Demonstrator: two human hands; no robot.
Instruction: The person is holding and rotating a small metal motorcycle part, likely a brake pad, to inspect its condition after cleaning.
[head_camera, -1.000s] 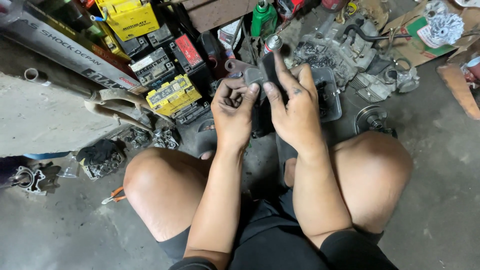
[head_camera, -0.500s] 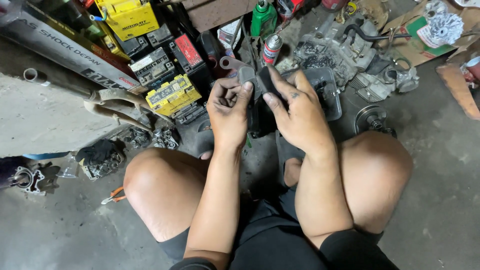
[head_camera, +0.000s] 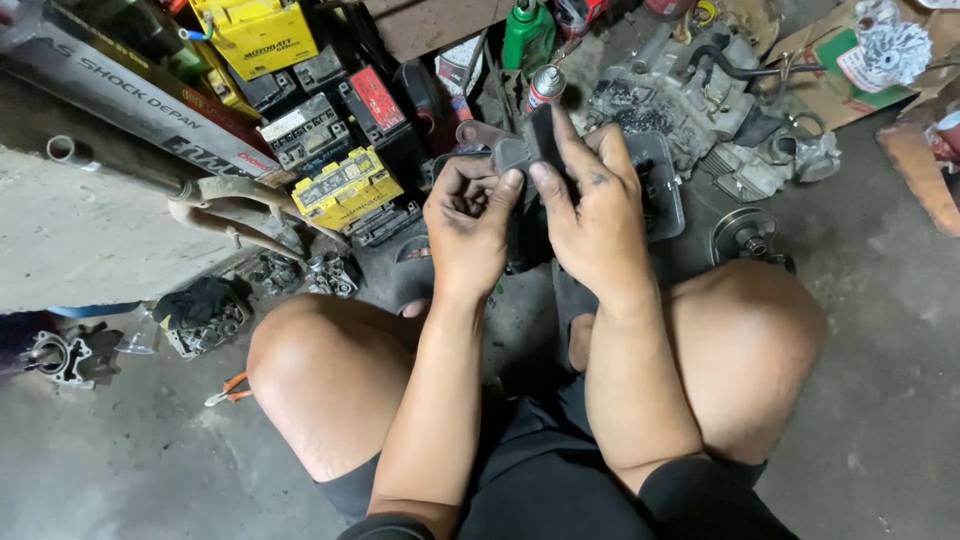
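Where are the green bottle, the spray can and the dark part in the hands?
green bottle (head_camera: 527, 38), head view, on its body.
spray can (head_camera: 545, 86), head view, on its side.
dark part (head_camera: 525, 150), head view, on its top end.

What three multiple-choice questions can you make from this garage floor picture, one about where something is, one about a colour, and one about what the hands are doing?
1. Where does the small orange-handled pliers lie?
A. On the concrete floor beside the person's left knee
B. On top of the yellow box-shaped battery
C. In the right hand

2. What colour is the plastic bottle standing at the top, behind the spray can?
A. Blue
B. Green
C. White

3. How is the small dark grey metal part held?
A. It lies alone on the floor
B. One hand holds it, the other rests on a knee
C. The left hand and the right hand both grip it

Answers: 1 A, the pliers sit on bare floor by that knee. 2 B, its body is plainly green. 3 C, fingers of both hands close round the part in front of the knees.
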